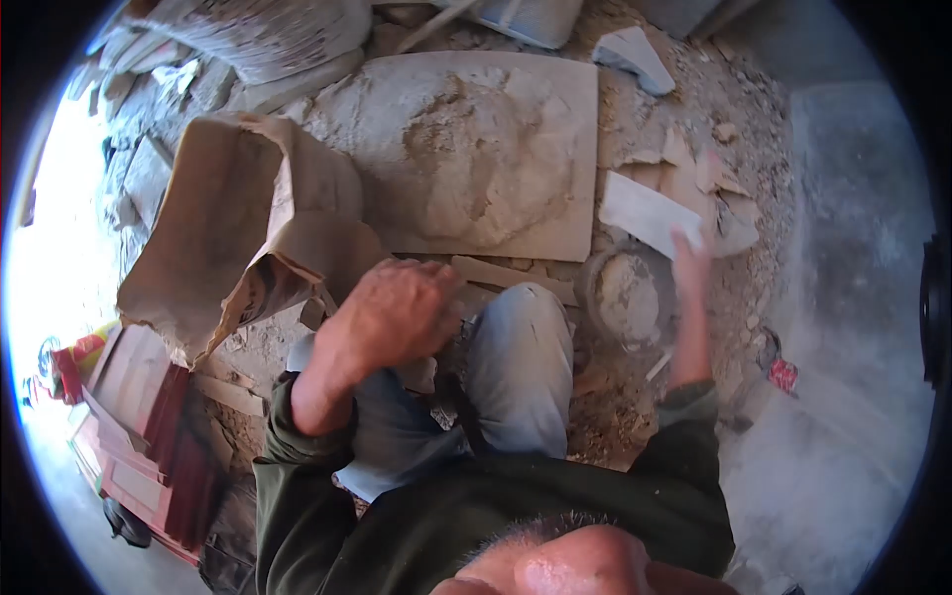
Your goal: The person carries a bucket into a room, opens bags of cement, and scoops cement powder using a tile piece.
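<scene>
My right hand (691, 260) grips the near right end of a flat white rectangular piece (650, 212), whose material I cannot make out. Just below it stands a round bucket (592, 296) with pale, caked stuff inside. My left hand (402, 307) is over my bent knee, its fingers loosely curled and apart, with nothing visible in them. Beside that hand, to the left, an open brown paper sack (327, 188) gapes toward me. Beyond my knees lies a pale square board (570, 223) with a spread heap of grey-beige powder (476, 149) on it.
Torn brown paper (729, 213) and a broken white chunk (635, 58) lie on the rubble to the right. Full sacks (268, 35) are stacked at the far left. Reddish panels (149, 436) are piled at lower left. A grey wall (863, 198) bounds the right side.
</scene>
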Action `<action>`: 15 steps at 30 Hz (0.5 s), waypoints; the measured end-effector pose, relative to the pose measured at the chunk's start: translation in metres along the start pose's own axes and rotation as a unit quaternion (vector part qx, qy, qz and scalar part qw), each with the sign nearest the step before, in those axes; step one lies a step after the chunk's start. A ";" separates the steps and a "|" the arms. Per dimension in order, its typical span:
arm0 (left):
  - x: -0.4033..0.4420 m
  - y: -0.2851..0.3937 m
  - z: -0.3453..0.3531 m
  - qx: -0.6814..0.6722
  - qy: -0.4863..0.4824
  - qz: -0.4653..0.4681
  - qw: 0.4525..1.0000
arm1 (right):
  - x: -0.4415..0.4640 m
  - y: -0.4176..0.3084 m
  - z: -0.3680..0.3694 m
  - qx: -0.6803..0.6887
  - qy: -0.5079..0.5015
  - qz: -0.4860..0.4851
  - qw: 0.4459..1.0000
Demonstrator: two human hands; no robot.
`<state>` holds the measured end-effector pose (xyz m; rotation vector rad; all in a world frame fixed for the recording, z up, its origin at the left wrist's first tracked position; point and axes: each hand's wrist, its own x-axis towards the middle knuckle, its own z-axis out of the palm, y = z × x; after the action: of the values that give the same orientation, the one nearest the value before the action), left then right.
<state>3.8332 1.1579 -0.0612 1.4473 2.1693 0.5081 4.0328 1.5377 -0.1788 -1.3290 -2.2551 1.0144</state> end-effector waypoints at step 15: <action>-0.068 0.022 -0.017 -0.056 0.012 -0.120 0.991 | 0.125 -0.268 0.385 -0.316 -0.185 -0.530 0.765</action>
<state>3.8616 1.1025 -0.0231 1.1083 2.2545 0.5525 3.5731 1.4041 -0.2601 0.2343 -3.0882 0.0640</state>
